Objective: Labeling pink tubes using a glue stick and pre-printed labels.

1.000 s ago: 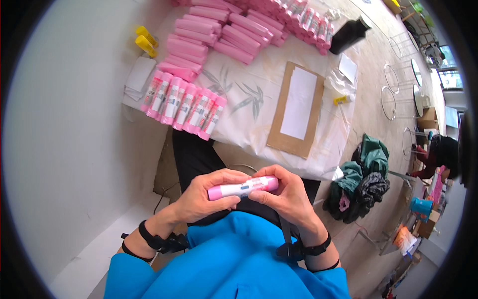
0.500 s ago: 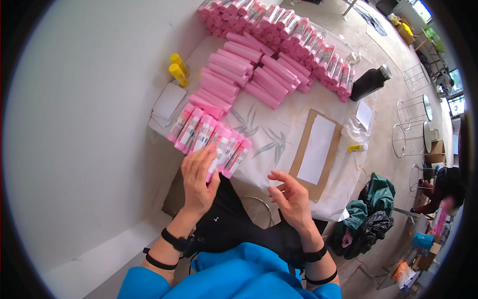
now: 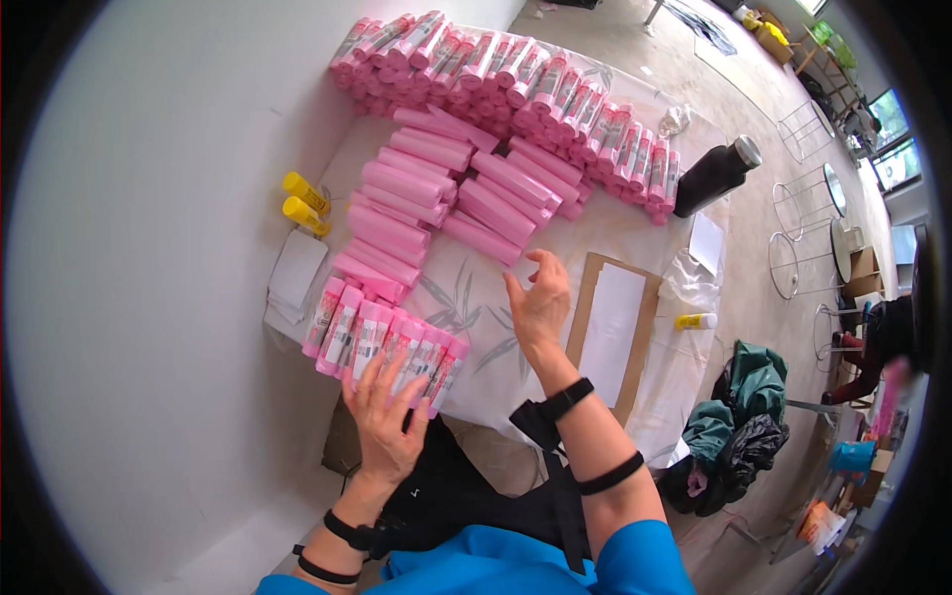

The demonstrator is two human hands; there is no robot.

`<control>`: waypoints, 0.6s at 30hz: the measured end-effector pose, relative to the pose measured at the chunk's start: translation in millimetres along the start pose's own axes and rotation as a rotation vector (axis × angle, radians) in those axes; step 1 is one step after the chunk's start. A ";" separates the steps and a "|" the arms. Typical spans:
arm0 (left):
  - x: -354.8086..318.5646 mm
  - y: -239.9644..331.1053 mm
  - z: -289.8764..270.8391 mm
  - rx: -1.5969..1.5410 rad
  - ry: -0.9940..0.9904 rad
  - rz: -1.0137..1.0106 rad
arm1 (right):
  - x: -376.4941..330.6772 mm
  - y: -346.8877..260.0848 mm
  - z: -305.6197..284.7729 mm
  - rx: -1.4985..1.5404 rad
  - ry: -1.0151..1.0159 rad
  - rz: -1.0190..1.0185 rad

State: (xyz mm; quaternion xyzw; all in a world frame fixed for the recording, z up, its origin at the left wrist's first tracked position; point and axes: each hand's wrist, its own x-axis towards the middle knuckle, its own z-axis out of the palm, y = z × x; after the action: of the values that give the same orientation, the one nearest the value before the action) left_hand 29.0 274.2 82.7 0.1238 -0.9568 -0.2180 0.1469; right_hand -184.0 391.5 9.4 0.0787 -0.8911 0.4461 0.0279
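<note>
At the table's near left edge lies a row of pink plastic-bag rolls (image 3: pixel 340 327) with printed paper labels. My left hand (image 3: pixel 385 426) rests its spread fingers on the near side of this row. My right hand (image 3: pixel 541 305) is over the middle of the table with bent, parted fingers and nothing in it. Just beyond it lie heaps of unlabelled pink rolls (image 3: pixel 399 188). Right of that hand, a white paper sheet (image 3: pixel 611 322) lies on a brown cardboard sheet (image 3: pixel 578 327).
A long stack of labelled pink rolls (image 3: pixel 486 74) lines the far edge. Two yellow glue sticks (image 3: pixel 305 216) and white paper slips (image 3: pixel 297 270) sit at left. A black bottle (image 3: pixel 714 178), a glue stick (image 3: pixel 695 321) and dark bags (image 3: pixel 739 436) are at right.
My right hand has reached forward over the table, toward the unlabelled rolls. My left hand stays at the labelled row, its fingers now more spread. The whole view has shifted.
</note>
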 end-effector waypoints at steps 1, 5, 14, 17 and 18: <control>3.0 9.1 1.2 -0.023 -0.004 0.003 | 3.5 6.0 12.9 -0.020 0.049 -0.021; 3.9 23.5 14.6 -0.145 -0.048 0.001 | 1.8 7.0 33.7 0.033 0.110 0.039; 11.4 33.8 24.0 -0.476 -0.179 -0.034 | -11.2 19.5 26.9 0.007 0.106 -0.104; 10.1 41.3 36.3 -0.915 -0.231 -0.340 | -30.2 14.6 -2.1 0.155 0.088 -0.112; 9.8 44.1 42.3 -1.175 -0.223 -0.567 | -39.4 10.5 -17.3 0.150 0.085 -0.105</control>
State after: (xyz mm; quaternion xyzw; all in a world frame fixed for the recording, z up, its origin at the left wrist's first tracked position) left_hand -1.9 325.9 68.5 0.2467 -0.6186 -0.7455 0.0270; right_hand -147.2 416.0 6.7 0.1082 -0.8478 0.5124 0.0832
